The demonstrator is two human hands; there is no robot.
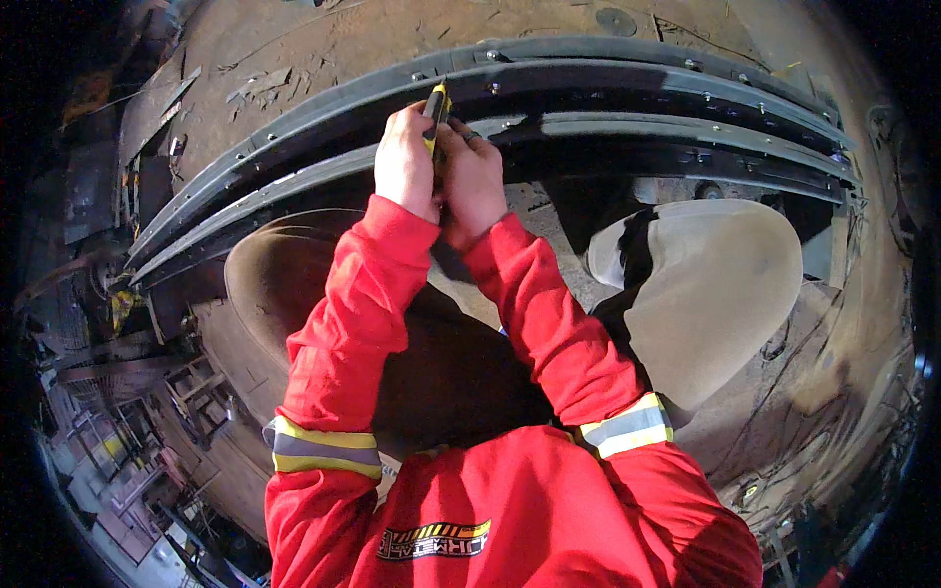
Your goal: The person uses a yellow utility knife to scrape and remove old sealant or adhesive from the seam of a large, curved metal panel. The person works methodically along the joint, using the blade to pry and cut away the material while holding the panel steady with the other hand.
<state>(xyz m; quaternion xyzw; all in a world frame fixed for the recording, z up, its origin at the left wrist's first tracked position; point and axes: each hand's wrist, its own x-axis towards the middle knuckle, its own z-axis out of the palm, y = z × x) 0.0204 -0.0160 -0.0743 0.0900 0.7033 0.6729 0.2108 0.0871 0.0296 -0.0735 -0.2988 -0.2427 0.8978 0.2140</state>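
We hold both arms stretched toward twelve o'clock, the red sleeves (pixel 343 323) converging from seven and five until our wrists nearly meet. Our left hand (pixel 404 157) is closed, its fingers curled on a slim yellow-and-black tool (pixel 436 108). Our right hand (pixel 471 174) presses close on the three o'clock side, fingers bent in toward the tool; we cannot tell how firmly it grips, as the palm is hidden. The tool is between our hands, just short of twelve, its yellow tip pointing at twelve and leaning slightly toward one, its long axis crossing the metal rails (pixel 627 120). These sweep from nine o'clock over the top to between two and three. We cannot tell whether the tip touches them.
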